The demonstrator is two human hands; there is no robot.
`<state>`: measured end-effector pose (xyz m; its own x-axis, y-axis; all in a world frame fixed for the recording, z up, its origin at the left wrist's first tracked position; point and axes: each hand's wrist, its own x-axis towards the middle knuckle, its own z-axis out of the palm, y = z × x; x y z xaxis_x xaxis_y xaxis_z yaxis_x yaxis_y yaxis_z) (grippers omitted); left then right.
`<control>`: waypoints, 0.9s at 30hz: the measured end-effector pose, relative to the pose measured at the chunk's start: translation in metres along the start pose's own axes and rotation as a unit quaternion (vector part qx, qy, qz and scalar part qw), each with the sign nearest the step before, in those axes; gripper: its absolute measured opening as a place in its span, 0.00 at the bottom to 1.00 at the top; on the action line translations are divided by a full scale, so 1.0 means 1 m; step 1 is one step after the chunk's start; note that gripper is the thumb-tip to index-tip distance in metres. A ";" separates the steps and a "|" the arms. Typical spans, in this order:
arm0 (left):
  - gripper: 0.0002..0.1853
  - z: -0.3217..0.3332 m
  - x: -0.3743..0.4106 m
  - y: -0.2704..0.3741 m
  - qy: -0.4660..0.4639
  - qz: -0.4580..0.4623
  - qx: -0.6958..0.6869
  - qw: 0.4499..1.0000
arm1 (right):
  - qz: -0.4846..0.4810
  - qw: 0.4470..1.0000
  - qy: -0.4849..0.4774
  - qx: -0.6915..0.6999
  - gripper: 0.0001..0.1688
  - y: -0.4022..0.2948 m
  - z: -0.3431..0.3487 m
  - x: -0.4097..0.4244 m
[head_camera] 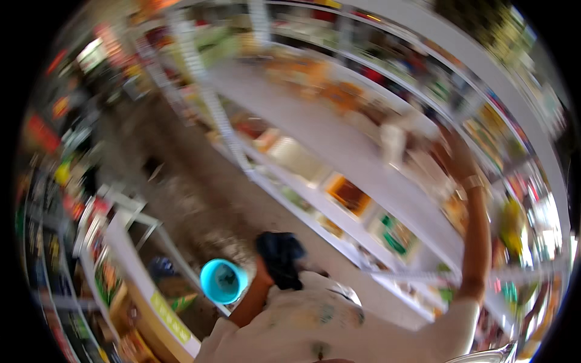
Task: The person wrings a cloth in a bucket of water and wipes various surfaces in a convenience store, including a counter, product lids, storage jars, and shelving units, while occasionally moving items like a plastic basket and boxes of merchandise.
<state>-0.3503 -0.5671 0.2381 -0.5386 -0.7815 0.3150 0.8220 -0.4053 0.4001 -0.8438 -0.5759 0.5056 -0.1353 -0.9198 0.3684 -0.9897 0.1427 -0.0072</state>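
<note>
My left hand is hidden behind a bunched dark cloth [280, 258] that hangs at the end of my left forearm, in front of my body. My right hand [457, 154], with a band at the wrist, is stretched out over a wide white shelf [340, 138]. Its fingers look spread and are blurred by motion. Close beside them at the back of the shelf are white and brown packages [399, 143], also blurred. Whether the fingers touch a package I cannot tell. Orange packages [299, 72] lie farther along the same shelf.
A turquoise bucket [224, 281] stands left of my left forearm. Lower shelves hold an orange-rimmed box [348, 195] and a pack with green contents [394, 233]. A perforated white upright [204, 86] rises at the shelf's front. A brown floor aisle [181, 181] runs between shelves.
</note>
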 end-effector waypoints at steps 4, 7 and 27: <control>0.27 -0.018 -0.017 0.016 0.196 -0.164 -0.139 0.957 | -0.009 0.998 -0.055 -0.025 0.46 -0.005 0.034 -0.043; 0.26 -0.015 -0.012 0.019 0.235 -0.200 -0.191 0.932 | 0.004 0.991 -0.072 -0.116 0.51 -0.029 0.029 -0.049; 0.31 -0.012 0.007 0.010 0.224 -0.138 -0.050 0.964 | 0.150 0.981 0.108 0.053 0.35 -0.107 0.018 0.043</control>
<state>-0.3434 -0.5820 0.2342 -0.6239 -0.7547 -0.2030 0.6845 -0.6530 0.3241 -0.7443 -0.6371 0.5054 -0.4191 -0.7417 0.5238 -0.9079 0.3458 -0.2368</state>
